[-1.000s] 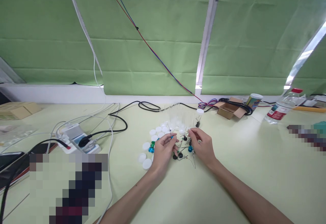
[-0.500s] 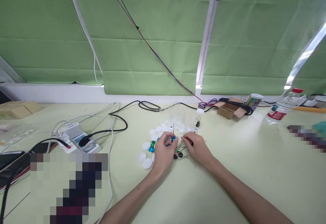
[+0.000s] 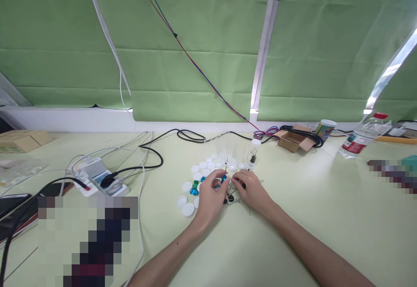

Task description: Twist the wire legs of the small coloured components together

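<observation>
My left hand (image 3: 210, 193) is closed, its thumb and fingertips pinching a small shiny blue piece (image 3: 224, 177) with a thin wire standing up from it. Close on its right, my right hand (image 3: 252, 189) is closed in a pinch; a bit of black shows by its fingers, but what they grip is too small to name. Below and between the hands lie thin metal wires and a round black piece (image 3: 231, 198). Shiny blue pieces (image 3: 194, 191) and a green piece (image 3: 195, 184) rest left of my left hand, among several white round caps (image 3: 188, 210).
Clear tubes (image 3: 224, 150) stand behind the hands, near a white-capped clear container (image 3: 254, 154) with something black inside. Farther right are an open cardboard box (image 3: 295, 139), a can (image 3: 325, 131) and a water bottle (image 3: 361, 139). A power strip (image 3: 102, 178) with cables lies left.
My left hand has shifted slightly right with the blue piece, and the wire now tilts more to the right. My right hand has barely moved.
</observation>
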{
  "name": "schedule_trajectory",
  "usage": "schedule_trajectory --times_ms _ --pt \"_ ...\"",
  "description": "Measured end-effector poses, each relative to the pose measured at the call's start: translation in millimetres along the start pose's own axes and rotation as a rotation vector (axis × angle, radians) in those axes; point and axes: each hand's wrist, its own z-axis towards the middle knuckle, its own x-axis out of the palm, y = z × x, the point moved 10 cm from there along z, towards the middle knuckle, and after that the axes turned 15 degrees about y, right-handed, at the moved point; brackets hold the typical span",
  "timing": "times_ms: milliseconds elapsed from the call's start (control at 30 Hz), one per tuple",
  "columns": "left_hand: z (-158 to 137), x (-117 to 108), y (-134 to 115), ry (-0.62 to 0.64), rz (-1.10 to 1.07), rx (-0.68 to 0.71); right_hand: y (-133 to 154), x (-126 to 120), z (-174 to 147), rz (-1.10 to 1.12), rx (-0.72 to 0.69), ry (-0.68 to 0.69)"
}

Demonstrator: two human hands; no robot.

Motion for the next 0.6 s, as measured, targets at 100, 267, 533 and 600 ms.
schedule_trajectory --times_ms 100,267,533,600 --pt "-0.2 1.0 -0.1 0.009 -0.012 0.004 0.5 0.8 -0.2 0.001 0.003 0.002" --pt "-0.2 1.0 -0.8 0.015 -0.029 0.005 2.4 0.0 0.2 -0.001 -0.002 -0.001" --pt "-0.8 -3.1 -4.4 -0.024 -0.023 0.033 3.1 1.1 0.3 -0.006 -0.006 0.008" --pt "-0.6 -6.7 -4.3 -0.048 -0.044 0.039 3.1 1.2 -0.2 -0.011 -0.011 0.003"
